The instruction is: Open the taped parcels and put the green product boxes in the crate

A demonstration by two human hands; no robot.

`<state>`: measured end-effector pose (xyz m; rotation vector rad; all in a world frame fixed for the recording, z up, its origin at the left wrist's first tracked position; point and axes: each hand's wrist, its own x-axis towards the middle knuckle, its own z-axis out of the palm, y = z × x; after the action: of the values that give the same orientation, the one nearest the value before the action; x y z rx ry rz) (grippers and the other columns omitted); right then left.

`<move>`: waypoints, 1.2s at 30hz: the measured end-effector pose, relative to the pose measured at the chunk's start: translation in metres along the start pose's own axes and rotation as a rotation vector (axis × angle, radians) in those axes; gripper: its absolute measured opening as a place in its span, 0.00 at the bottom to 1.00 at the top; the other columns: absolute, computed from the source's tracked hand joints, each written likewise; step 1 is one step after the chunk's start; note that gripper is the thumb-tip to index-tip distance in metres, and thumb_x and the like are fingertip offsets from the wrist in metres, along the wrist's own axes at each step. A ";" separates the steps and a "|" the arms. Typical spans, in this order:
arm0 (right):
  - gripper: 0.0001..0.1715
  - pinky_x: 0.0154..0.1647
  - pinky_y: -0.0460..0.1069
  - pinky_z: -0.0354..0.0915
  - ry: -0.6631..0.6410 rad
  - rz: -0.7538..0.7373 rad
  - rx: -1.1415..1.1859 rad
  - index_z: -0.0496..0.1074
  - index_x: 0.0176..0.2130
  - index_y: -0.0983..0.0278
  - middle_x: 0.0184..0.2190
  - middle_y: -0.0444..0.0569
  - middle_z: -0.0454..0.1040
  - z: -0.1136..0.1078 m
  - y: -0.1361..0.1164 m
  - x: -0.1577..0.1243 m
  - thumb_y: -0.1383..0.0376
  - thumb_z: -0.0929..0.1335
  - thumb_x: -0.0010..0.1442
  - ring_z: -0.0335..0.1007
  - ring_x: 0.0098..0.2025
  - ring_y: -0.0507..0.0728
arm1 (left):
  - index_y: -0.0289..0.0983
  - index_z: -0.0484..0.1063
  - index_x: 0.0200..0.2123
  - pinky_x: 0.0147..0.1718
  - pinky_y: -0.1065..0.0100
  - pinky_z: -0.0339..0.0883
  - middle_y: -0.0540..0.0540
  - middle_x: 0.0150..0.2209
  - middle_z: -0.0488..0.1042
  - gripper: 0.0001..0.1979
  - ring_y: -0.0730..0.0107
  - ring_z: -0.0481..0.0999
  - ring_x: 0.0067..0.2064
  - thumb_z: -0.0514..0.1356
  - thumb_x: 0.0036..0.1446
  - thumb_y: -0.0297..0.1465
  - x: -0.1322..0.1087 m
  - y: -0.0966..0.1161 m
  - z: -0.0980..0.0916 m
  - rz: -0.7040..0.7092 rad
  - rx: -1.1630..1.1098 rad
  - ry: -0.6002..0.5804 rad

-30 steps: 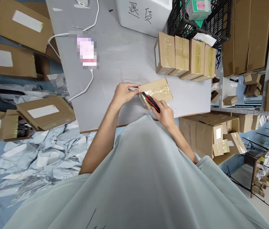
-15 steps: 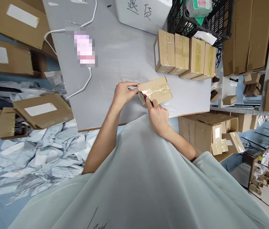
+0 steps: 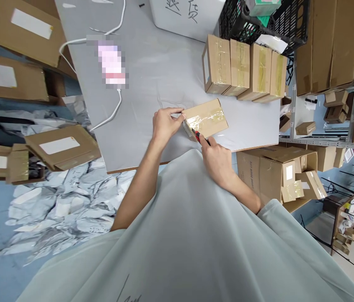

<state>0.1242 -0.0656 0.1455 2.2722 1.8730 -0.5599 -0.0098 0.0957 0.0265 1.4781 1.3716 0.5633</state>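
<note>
A small brown cardboard box (image 3: 210, 115) with shiny clear tape lies on the grey table near its front edge. My left hand (image 3: 166, 122) grips the left end of this box, fingers and thumb at its corner. In my right hand (image 3: 217, 158) is a red and black utility knife (image 3: 202, 137), the fingers closed around its handle. The knife's front end is at the near left edge of the box, beside a greyish flap or wrapping (image 3: 188, 131). Its blade is too small to make out.
Several taped boxes (image 3: 239, 69) stand in a row at the back right, before a black crate (image 3: 264, 27). A white bin (image 3: 187, 19) is behind. A white cable (image 3: 115, 110) runs to a blurred device (image 3: 112, 63). Grey mailing bags (image 3: 66, 205) cover the floor at left.
My right hand and the utility knife have moved right and toward me, along the box's near left edge. My left hand keeps its hold on the box. The view has shifted slightly.
</note>
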 end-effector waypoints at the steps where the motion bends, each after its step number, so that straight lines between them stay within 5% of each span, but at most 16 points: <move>1: 0.38 0.43 0.56 0.78 0.012 0.007 0.014 0.65 0.80 0.54 0.56 0.61 0.78 -0.002 -0.001 0.000 0.71 0.59 0.77 0.83 0.41 0.64 | 0.39 0.89 0.55 0.59 0.53 0.78 0.43 0.50 0.89 0.19 0.51 0.89 0.47 0.70 0.63 0.37 0.000 -0.001 0.000 0.000 -0.003 -0.005; 11: 0.38 0.52 0.50 0.76 -0.188 0.062 -0.170 0.54 0.84 0.53 0.68 0.59 0.74 -0.035 -0.022 0.018 0.67 0.55 0.82 0.83 0.54 0.61 | 0.39 0.89 0.57 0.57 0.57 0.81 0.43 0.44 0.90 0.20 0.54 0.91 0.46 0.69 0.64 0.36 0.001 -0.001 -0.001 -0.047 0.013 -0.036; 36: 0.37 0.48 0.47 0.75 -0.149 0.097 -0.178 0.55 0.84 0.56 0.68 0.60 0.74 -0.014 -0.035 0.013 0.68 0.55 0.82 0.83 0.53 0.59 | 0.40 0.89 0.57 0.56 0.57 0.81 0.43 0.53 0.89 0.19 0.56 0.91 0.44 0.69 0.64 0.36 0.009 -0.012 -0.006 0.010 0.029 -0.096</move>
<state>0.0949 -0.0416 0.1578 2.1323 1.6629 -0.5109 -0.0184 0.1042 0.0161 1.5165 1.3033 0.4738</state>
